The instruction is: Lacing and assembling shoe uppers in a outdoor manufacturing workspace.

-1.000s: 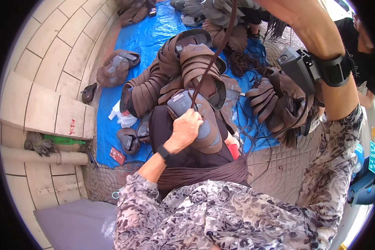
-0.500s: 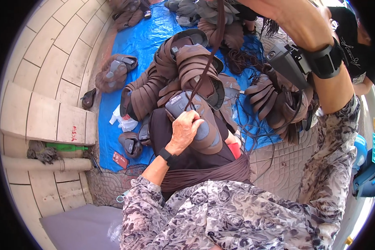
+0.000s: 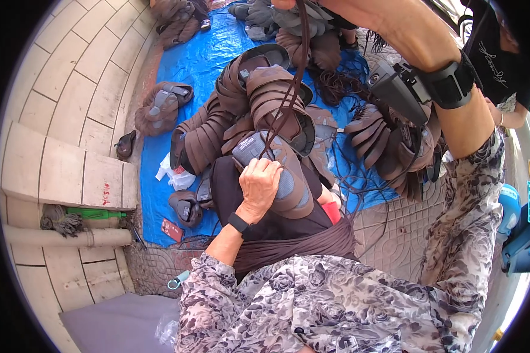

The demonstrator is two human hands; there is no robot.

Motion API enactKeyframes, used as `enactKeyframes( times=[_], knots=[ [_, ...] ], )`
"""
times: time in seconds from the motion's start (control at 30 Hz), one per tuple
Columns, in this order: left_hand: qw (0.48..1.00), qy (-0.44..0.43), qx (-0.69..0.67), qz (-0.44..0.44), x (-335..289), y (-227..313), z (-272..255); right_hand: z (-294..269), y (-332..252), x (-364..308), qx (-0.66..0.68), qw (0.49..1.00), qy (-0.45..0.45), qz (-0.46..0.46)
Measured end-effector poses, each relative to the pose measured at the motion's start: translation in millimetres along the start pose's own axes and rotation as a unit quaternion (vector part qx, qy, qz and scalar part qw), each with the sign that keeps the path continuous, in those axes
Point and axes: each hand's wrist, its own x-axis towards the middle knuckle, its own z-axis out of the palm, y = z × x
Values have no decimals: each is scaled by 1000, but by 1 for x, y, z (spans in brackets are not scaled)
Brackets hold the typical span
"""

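A brown and grey shoe upper [image 3: 294, 197] rests on my lap, over dark cloth. My left hand [image 3: 259, 183] is closed at its lacing edge, thumb and fingers pinched together; the fingertips are partly hidden. From there a long brown shoelace [image 3: 290, 97] rises in two strands to my right hand [image 3: 341, 8], lifted high at the top edge. That hand is cut off by the frame, its fingers mostly out of sight, with the lace running up to it. Across my lap lies a thick bundle of brown laces [image 3: 294, 242].
Stacks of brown shoe uppers [image 3: 280, 97] cover a blue tarp [image 3: 203, 50] ahead, with more uppers [image 3: 383, 138] at the right. A red phone-like object [image 3: 172, 230] and teal-handled scissors [image 3: 178, 280] lie at left. A tiled wall [image 3: 62, 159] stands left; another person [image 3: 500, 65] is at right.
My right hand has shifted a little left at the top, and the lace now shows as two strands above the upper. My left hand stays at the upper, slightly turned.
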Motion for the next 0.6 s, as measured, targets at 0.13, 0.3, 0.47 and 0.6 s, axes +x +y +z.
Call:
enactKeyframes(
  times=[0.13,0.3,0.47,0.6],
  knots=[
    [997,-45,-32,-58,-3,6,3,-1,3,6,7,1000,9,25],
    [989,-84,-91,-86,-4,5,7,0,-4,-2,-6,1000,-1,0],
    [971,-103,-141,-163,-3,-3,9,9,-5,6,-48,998,-12,26],
    [992,-66,-5,-111,-3,9,13,13,-5,17,27,999,-45,-14]
  ],
)
